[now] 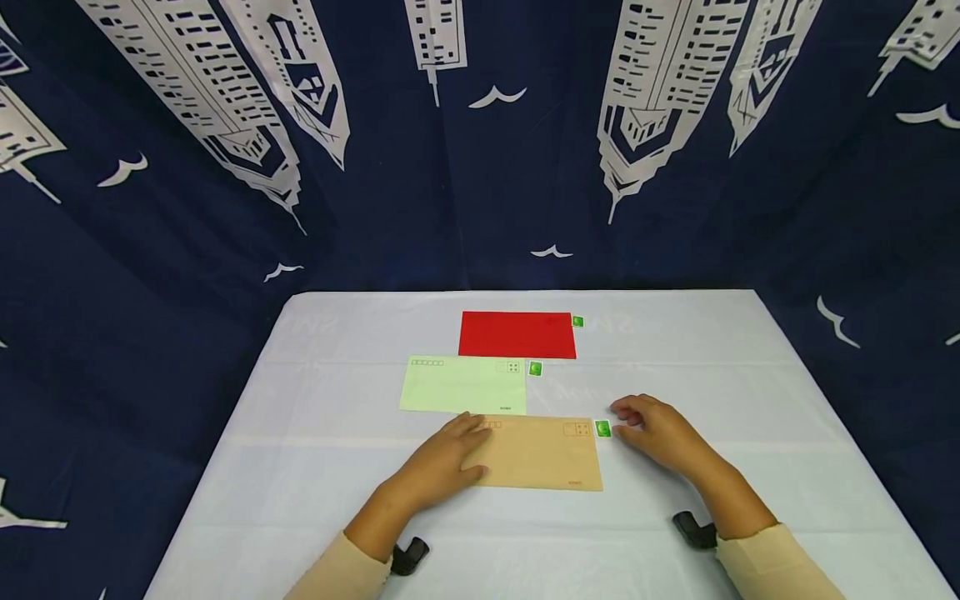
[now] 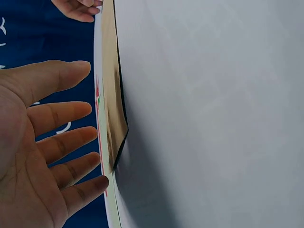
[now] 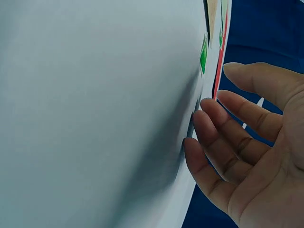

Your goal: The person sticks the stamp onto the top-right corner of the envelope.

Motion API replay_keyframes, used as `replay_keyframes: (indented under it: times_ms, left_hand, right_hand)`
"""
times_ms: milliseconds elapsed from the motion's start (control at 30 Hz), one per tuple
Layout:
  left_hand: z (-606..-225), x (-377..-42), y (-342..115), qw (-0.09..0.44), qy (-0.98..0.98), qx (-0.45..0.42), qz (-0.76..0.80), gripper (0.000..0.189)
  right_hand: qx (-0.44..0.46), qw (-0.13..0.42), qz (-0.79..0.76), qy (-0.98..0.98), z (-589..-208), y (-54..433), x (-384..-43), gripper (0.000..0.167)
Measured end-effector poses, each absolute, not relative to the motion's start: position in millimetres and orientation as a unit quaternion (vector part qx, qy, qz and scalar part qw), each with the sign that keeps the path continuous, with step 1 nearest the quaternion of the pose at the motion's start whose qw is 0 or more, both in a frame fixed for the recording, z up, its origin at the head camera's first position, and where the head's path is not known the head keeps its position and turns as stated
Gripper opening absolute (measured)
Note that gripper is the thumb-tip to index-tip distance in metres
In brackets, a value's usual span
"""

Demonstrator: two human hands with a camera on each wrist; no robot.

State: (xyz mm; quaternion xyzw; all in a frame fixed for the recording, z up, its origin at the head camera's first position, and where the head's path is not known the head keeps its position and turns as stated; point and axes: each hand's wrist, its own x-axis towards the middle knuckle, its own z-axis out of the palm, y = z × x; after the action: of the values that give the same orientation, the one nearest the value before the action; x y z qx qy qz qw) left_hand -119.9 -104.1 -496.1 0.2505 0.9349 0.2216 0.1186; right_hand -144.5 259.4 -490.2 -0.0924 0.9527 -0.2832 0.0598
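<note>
A tan envelope (image 1: 536,452) lies nearest on the table, printed with small boxes along its top. My left hand (image 1: 446,462) is over its left end, fingers extended and spread; whether they touch the paper I cannot tell. In the left wrist view, the envelope's (image 2: 111,71) near corner looks slightly lifted. Just off its right edge lies a small green stamp (image 1: 603,428). Beside that stamp is my right hand (image 1: 660,433), its fingers loosely bent and holding nothing. The right wrist view shows the thumb and fingertips apart from the stamp (image 3: 204,56).
Behind the tan envelope lies a pale green envelope (image 1: 462,386) with a stamp (image 1: 536,368) to its right. Farther back is a red envelope (image 1: 517,335) with another stamp (image 1: 577,321) by its corner. A white cloth covers the table (image 1: 315,483); a patterned navy curtain (image 1: 465,200) hangs behind.
</note>
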Motion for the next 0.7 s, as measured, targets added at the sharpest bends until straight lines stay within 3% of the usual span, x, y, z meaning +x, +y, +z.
replay_keyframes:
  times_ms: [700]
  left_hand:
    - [-496,-112,-93,0.118,0.940,0.261,0.185,0.057]
  right_hand:
    - [-0.089,0.115,-0.335,0.931,-500,259,-151,0.026]
